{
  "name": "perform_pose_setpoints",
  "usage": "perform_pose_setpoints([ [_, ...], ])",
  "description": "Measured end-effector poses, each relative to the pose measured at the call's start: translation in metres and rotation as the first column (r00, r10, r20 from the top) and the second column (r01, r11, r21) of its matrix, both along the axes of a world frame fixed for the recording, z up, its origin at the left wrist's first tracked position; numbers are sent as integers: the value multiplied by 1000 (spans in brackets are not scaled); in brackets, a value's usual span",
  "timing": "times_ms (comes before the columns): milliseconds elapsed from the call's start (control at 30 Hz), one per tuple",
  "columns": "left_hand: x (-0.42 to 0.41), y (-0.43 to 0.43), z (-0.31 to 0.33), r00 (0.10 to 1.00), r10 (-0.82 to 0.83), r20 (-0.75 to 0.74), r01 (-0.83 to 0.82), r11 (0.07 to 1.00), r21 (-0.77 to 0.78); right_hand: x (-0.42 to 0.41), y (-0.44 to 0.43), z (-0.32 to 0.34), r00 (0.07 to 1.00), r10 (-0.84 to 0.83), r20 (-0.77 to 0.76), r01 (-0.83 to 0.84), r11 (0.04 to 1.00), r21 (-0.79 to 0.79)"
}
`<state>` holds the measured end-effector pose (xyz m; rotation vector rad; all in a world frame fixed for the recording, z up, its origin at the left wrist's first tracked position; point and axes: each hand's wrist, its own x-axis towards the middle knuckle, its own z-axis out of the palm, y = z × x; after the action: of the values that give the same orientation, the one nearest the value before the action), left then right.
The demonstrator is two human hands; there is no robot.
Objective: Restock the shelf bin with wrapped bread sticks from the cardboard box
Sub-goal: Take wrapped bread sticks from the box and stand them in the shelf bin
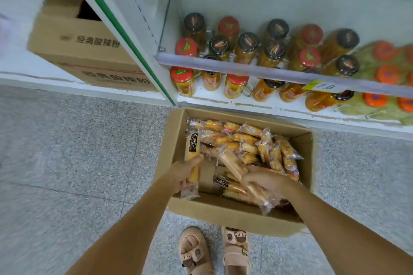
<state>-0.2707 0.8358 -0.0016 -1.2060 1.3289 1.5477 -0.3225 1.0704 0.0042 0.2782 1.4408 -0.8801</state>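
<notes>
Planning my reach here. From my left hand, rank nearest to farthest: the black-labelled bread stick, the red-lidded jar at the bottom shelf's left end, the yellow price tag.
1. Black-labelled bread stick, gripped in the left hand, at the left of the box.
2. Red-lidded jar, ahead on the bottom shelf.
3. Yellow price tag, on the shelf rail, up to the right.

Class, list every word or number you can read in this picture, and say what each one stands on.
"7.8": yellow price tag on the shelf rail.
"酸辣粉": printed carton; its other characters are blurred.
Black label on the bread stick in the left hand: Chinese characters, unreadable.
Jar lids: too small to read.
</notes>
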Motion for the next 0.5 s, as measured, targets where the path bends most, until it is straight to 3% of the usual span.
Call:
perform_pose_setpoints([
  [100,-6,-4,66,981,-158,-109,150,986,-75,-16,-7,75,986,-165,-16,161,976,-144],
  [300,-13,-13,216,924,-288,-251,225,941,-252,-31,-16,220,914,-150,-377,87,980,-178],
  [433,-13,-14,316,872,-289,-394,198,946,-256,-32,-24,317,847,-344,-406,227,924,-309],
  [500,-9,-12,363,838,-296,-459,191,946,-263,-30,-28,362,816,-501,-287,356,828,-433],
])
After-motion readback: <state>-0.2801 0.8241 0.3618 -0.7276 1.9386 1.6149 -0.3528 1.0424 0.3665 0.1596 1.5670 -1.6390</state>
